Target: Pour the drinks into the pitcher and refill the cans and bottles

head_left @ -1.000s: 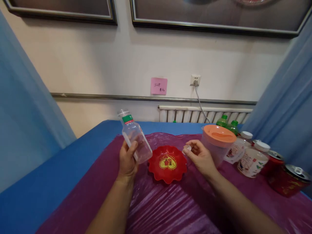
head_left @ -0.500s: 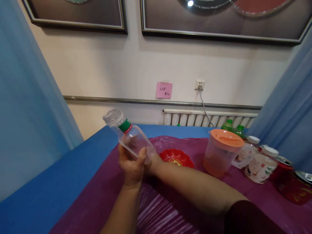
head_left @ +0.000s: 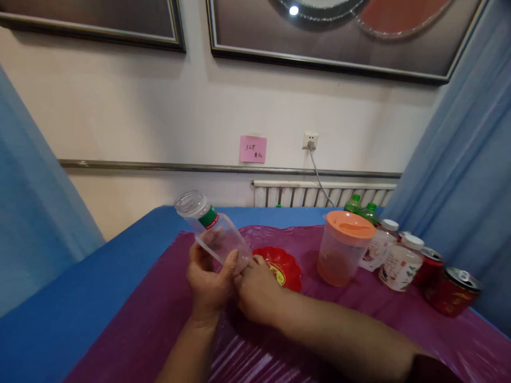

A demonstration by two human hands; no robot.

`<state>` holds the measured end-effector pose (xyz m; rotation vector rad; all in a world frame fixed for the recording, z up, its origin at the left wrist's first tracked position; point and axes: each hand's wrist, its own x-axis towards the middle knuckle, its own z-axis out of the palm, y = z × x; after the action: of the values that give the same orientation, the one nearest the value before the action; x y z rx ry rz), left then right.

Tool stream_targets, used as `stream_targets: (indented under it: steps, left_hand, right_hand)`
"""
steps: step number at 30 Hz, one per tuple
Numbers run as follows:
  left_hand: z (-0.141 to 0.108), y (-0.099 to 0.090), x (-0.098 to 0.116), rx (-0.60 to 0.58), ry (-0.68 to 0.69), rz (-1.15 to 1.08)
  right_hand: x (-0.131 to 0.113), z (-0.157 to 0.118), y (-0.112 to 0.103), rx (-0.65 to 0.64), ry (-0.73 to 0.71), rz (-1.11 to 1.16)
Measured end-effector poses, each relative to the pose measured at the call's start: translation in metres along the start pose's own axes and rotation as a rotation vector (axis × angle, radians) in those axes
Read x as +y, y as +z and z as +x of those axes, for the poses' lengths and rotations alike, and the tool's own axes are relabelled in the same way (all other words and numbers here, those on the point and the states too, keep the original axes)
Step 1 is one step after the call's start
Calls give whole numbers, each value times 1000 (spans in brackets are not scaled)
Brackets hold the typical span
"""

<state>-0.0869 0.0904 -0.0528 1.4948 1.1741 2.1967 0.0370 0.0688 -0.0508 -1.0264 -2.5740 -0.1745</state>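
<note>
A clear plastic bottle (head_left: pixel 225 242) with a wide, uncapped mouth tilts up to the left above the purple sheet. It has a green label with a red edge near its neck, and no liquid shows inside. My left hand (head_left: pixel 209 279) is wrapped around the lower part from beneath, thumb along the near side. Closed at the bottle's bottom end is my right hand (head_left: pixel 259 292), its fingers curled against the base and the fingertips partly hidden. Just behind the right hand lies a red scalloped dish (head_left: pixel 293 266) with a yellow pattern.
A purple plastic sheet (head_left: pixel 159 298) covers part of the blue table (head_left: pixel 88 271). To the right stand an orange-lidded pitcher (head_left: pixel 343 250) with some liquid, white-capped bottles (head_left: pixel 403 266), green bottles (head_left: pixel 368 214) and red cans (head_left: pixel 453 292). Behind are a radiator (head_left: pixel 293 196) and blue curtains (head_left: pixel 459 159).
The view has shifted, so the surroundings sit further left. My right hand has come out from behind the bottle to its bottom end, fingers curled. My left hand keeps its hold.
</note>
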Motion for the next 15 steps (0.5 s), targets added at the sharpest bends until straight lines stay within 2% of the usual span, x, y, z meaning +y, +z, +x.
stream_targets:
  steps: [1, 5, 8, 11, 13, 15]
  left_hand:
    - [-3, 2, -2, -26, -18, 8]
    - [-18, 14, -12, -209, -95, 111]
    - [-28, 22, -17, -321, -120, 278]
    - [-33, 28, -18, -386, -139, 373]
    - [-34, 30, -17, -435, -154, 380]
    - [-34, 31, -16, -486, -166, 384]
  right_hand:
    - [5, -22, -3, 29, 25, 18]
    - [21, -119, -10, 446, 55, 331]
    - [53, -179, -15, 722, 236, 273]
    - [104, -212, -18, 1031, 616, 201]
    - [139, -219, -19, 1121, 857, 273]
    - [168, -218, -18, 1134, 987, 464]
